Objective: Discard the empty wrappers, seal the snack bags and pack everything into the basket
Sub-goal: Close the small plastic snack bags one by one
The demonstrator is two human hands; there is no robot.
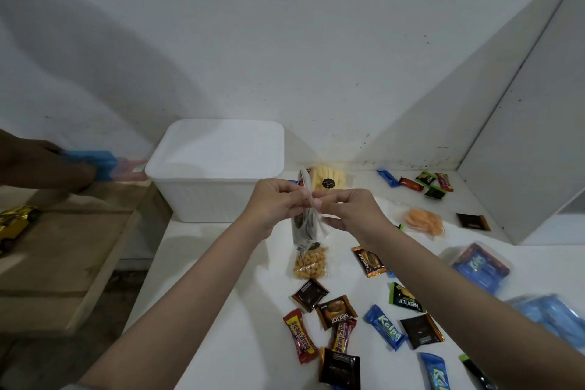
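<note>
The clear snack bag [306, 225] hangs above the white table [221, 279], in front of the white basket [218, 168], pinched at its mouth by left hand [275, 203] and right hand [345, 215], apparently so the top can be pressed shut.
</note>
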